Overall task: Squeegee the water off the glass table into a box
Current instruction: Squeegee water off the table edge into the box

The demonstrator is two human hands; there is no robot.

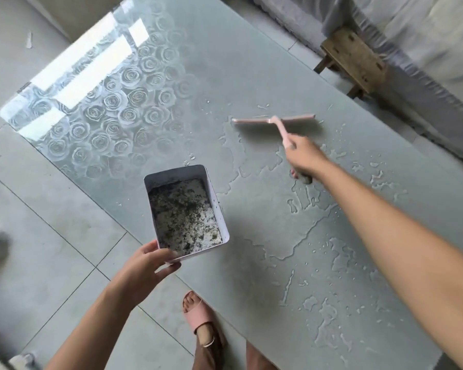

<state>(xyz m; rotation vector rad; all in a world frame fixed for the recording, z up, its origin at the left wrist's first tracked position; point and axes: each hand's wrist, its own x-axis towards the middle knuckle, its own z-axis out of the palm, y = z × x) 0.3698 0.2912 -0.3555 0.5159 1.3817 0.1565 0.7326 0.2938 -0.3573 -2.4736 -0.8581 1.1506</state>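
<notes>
Glass table (251, 62): frosted grey-green top running diagonally across the view, with a rose pattern and bright window reflections at its far left end.

Water (265, 209): an irregular shallow pool across the middle of the top, with scattered drops and streaks toward the near right end.

Right hand (304, 156): the arm is stretched out long over the wet glass, and the fingers are wrapped round the squeegee's handle.

Left hand (145, 265): the forearm is raised from below, and the thumb lies over the box's near rim, gripping that near edge.

Box (216, 206): a white, open-topped rectangle with a dark speckled bottom, held tilted at the table's near edge, beside the pool.

Wooden stool (354, 60): on the floor beyond the table's far side.

Squeegee (274, 120): pink, its blade crosswise at the pool's far margin. Contact with the glass cannot be told.

Pink sandal (198, 313): on a foot on the tiled floor, by the near edge.
</notes>
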